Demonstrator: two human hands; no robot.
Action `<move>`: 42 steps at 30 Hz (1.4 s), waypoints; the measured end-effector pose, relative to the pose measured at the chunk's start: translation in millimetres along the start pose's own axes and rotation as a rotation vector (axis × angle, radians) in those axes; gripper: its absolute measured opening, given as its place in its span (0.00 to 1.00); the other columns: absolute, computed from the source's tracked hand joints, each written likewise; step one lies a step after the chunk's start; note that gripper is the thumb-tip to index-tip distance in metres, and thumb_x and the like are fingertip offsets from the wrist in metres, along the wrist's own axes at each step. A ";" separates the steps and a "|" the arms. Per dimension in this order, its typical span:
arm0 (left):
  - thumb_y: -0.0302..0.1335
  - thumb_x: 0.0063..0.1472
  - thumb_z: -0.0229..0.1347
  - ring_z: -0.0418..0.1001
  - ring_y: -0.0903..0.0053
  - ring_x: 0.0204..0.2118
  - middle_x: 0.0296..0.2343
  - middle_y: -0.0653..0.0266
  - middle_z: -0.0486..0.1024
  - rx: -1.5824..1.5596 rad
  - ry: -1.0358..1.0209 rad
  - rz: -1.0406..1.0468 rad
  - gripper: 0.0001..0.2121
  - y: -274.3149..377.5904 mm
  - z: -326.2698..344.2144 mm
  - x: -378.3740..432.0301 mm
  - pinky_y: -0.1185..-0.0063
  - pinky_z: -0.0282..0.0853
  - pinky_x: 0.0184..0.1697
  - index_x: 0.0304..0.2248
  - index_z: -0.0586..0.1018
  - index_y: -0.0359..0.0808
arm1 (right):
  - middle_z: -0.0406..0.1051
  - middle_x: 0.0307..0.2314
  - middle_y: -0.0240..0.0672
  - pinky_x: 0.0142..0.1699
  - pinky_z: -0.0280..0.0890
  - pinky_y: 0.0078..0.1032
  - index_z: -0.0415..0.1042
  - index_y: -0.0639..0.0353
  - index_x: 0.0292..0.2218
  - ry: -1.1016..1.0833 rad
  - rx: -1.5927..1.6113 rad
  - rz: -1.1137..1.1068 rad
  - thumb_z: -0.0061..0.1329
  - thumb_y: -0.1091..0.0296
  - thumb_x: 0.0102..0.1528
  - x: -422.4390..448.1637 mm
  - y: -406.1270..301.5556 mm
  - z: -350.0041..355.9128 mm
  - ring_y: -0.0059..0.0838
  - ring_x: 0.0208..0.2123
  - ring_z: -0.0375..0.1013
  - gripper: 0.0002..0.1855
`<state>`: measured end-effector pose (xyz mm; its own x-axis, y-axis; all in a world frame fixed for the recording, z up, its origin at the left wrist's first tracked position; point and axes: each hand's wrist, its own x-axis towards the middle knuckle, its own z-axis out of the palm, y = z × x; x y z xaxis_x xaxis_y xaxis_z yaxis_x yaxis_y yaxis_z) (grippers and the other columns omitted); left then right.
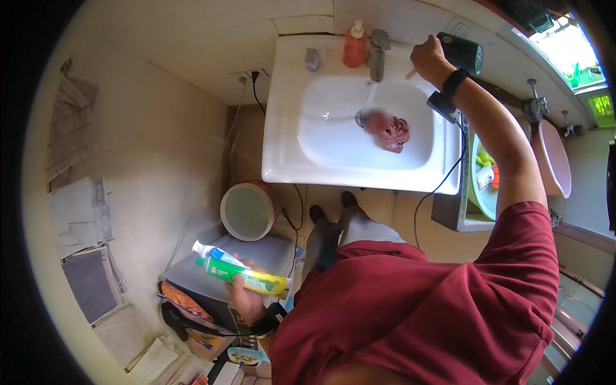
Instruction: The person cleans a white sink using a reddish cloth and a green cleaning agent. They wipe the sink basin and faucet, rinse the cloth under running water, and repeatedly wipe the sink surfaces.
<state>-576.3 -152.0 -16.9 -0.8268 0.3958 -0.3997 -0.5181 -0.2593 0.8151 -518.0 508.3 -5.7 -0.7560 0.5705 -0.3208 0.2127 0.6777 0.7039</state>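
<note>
My left hand [245, 296] is closed around two toothpaste tubes. One is a green and yellow Darlie tube [245, 275]; behind it, partly covered, lies a white and blue tube [216, 253]. Across the sink, my right hand [429, 55] grips one end of a dark cup [459, 53], which is tipped on its side by the wall. A thin tan piece pokes out under that hand, too small to identify. Below it is the white ceramic sink [288, 144] with a metal faucet [378, 55]. A crumpled pink cloth or scrubber [395, 134] lies in the basin beside a blurred reddish round thing [376, 120].
A pink soap pump bottle [354, 50] and a small grey box [312, 59] stand on the sink's back rim. Left of the sink is a white bucket [247, 211]. At right are a green basin [485, 199] and a pink basin [553, 159]. A cable [423, 202] hangs from my right wrist.
</note>
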 end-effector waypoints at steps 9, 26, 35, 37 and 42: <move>0.34 0.62 0.62 0.74 0.66 0.40 0.43 0.53 0.74 -0.036 -0.003 -0.028 0.32 -5.8 -6.5 9.2 0.67 0.73 0.45 0.60 0.64 0.31 | 0.79 0.31 0.36 0.33 0.72 0.32 0.80 0.54 0.36 0.070 0.455 -0.126 0.53 0.62 0.60 -41.9 -32.9 50.6 0.35 0.32 0.79 0.08; 0.39 0.63 0.58 0.73 0.66 0.40 0.44 0.54 0.73 0.154 0.022 0.020 0.31 20.0 16.0 -1.6 0.66 0.71 0.46 0.60 0.63 0.32 | 0.72 0.35 0.36 0.45 0.63 0.35 0.74 0.56 0.35 0.814 1.031 -0.010 0.54 0.75 0.47 -14.9 -158.2 74.2 0.39 0.43 0.70 0.11; 0.40 0.66 0.56 0.74 0.68 0.42 0.45 0.57 0.73 0.153 -0.034 -0.051 0.31 16.6 31.0 -0.5 0.65 0.71 0.48 0.63 0.61 0.36 | 0.75 0.32 0.52 0.42 0.71 0.40 0.75 0.66 0.31 0.653 1.648 -0.224 0.52 0.80 0.48 -5.1 -197.4 6.2 0.55 0.38 0.75 0.06; 0.38 0.64 0.57 0.73 0.66 0.41 0.44 0.55 0.73 0.152 0.003 -0.040 0.31 18.4 41.2 2.6 0.64 0.71 0.47 0.61 0.62 0.33 | 0.76 0.31 0.46 0.41 0.70 0.34 0.77 0.64 0.36 0.607 1.839 -0.196 0.53 0.77 0.53 7.6 -208.4 -16.7 0.45 0.34 0.76 0.06; 0.38 0.63 0.58 0.72 0.65 0.40 0.44 0.53 0.72 0.161 0.009 -0.014 0.32 21.5 58.8 2.5 0.65 0.71 0.46 0.61 0.62 0.32 | 0.73 0.27 0.32 0.33 0.66 0.26 0.75 0.63 0.34 0.152 2.561 -0.063 0.55 0.71 0.59 50.7 -226.9 -49.5 0.28 0.28 0.70 0.05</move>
<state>-576.7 -104.8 24.3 -0.8223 0.3899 -0.4145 -0.4882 -0.1091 0.8659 -635.3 360.5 -150.4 -0.7779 0.5950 -0.2024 0.0651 -0.2440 -0.9676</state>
